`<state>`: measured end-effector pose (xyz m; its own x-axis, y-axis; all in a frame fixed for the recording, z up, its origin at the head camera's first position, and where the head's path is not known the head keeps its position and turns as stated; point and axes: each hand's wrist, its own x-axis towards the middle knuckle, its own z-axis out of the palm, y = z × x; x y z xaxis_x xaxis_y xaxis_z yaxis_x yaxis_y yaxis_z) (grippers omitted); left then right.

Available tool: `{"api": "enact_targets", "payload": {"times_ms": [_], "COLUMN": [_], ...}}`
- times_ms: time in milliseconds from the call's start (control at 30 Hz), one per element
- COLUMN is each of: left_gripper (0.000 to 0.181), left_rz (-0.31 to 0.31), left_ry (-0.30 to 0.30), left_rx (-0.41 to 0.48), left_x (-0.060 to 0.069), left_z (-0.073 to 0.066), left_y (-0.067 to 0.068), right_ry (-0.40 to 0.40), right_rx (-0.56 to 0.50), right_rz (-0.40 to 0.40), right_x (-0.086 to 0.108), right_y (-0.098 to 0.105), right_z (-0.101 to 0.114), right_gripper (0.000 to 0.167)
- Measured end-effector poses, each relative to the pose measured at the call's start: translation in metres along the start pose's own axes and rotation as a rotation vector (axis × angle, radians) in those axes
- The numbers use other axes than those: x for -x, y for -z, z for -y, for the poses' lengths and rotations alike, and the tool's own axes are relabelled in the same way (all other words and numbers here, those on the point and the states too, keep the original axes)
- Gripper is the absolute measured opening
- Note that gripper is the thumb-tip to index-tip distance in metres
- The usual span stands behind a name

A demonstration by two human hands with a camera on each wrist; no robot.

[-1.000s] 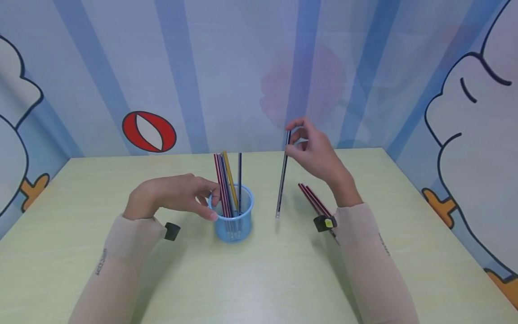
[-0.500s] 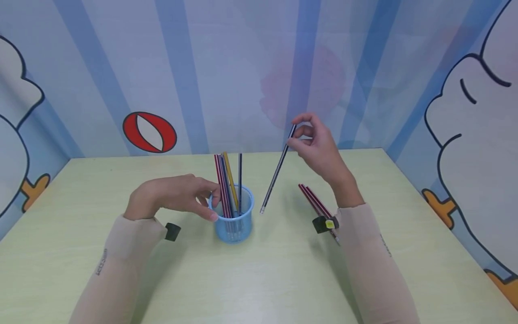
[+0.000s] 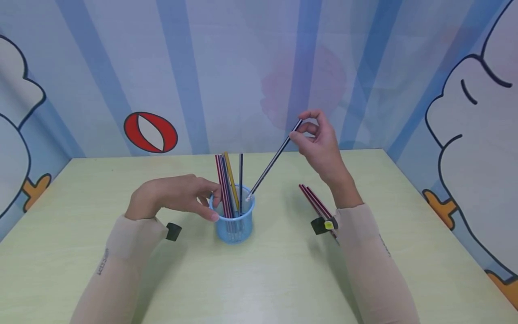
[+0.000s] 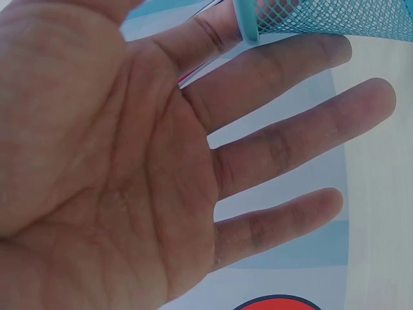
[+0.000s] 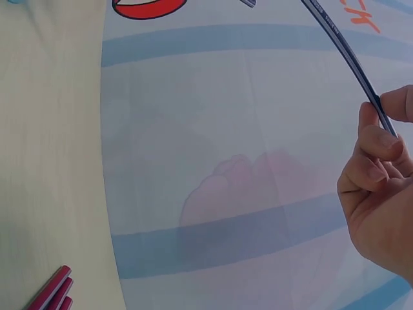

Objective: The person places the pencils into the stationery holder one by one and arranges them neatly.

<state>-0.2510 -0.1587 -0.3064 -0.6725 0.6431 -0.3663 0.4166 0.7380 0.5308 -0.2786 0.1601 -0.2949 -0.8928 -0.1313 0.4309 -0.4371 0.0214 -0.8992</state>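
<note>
My right hand pinches a dark striped pencil near its upper end. The pencil slants down to the left, and its pale lower tip is at the right rim of a blue mesh pencil cup. My left hand holds the cup's left rim, with the index finger reaching over the rim and the other fingers spread outside. In the cup stand several pencils: red-striped ones, a yellow pencil and a dark pencil. The thumb is mostly cut off in the left wrist view.
Several red-striped pencils lie on the pale table, partly behind the right wrist's camera. A printed backdrop with stripes and a red oval rises behind the table's far edge.
The pencil in my right hand has tilted, its lower tip swinging left and up to the cup's rim. The right hand has shifted slightly right and up. My left hand stays put.
</note>
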Motion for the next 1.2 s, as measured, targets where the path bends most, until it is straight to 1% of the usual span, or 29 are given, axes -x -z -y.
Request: {"api": "enact_targets", "payload": {"times_ms": [100,200,333,567,800,900,1200], "left_gripper": [0.029,0.029,0.030,0.029,0.027,0.028,0.028], "left_rz": [0.000,0.001,0.004,0.011,0.021,0.026,0.028], "left_ry": [0.001,0.004,0.001,-0.001,-0.033,-0.033,-0.005], "left_rx": [-0.001,-0.004,-0.006,-0.003,0.007,0.013,0.012], "left_x": [-0.001,0.000,0.000,0.002,0.002,0.001,-0.001], "left_z": [0.000,-0.001,-0.001,0.000,0.003,0.004,0.002], "left_y": [0.000,0.001,0.001,0.001,0.002,0.002,0.003], "right_ry": [0.005,0.003,0.005,0.048,0.096,0.096,0.084], "right_rx": [0.003,0.032,0.090,0.167,0.181,0.198,0.312], "right_rz": [-0.016,0.001,0.042,0.101,0.173,0.204,0.297], "right_x": [-0.001,-0.001,0.000,0.002,0.004,0.006,0.008], "right_y": [0.000,-0.002,-0.007,-0.019,-0.031,-0.036,-0.048], "right_z": [-0.002,-0.003,-0.003,-0.007,-0.011,-0.012,-0.016], "right_gripper": [0.032,0.032,0.032,0.033,0.031,0.032,0.030]}}
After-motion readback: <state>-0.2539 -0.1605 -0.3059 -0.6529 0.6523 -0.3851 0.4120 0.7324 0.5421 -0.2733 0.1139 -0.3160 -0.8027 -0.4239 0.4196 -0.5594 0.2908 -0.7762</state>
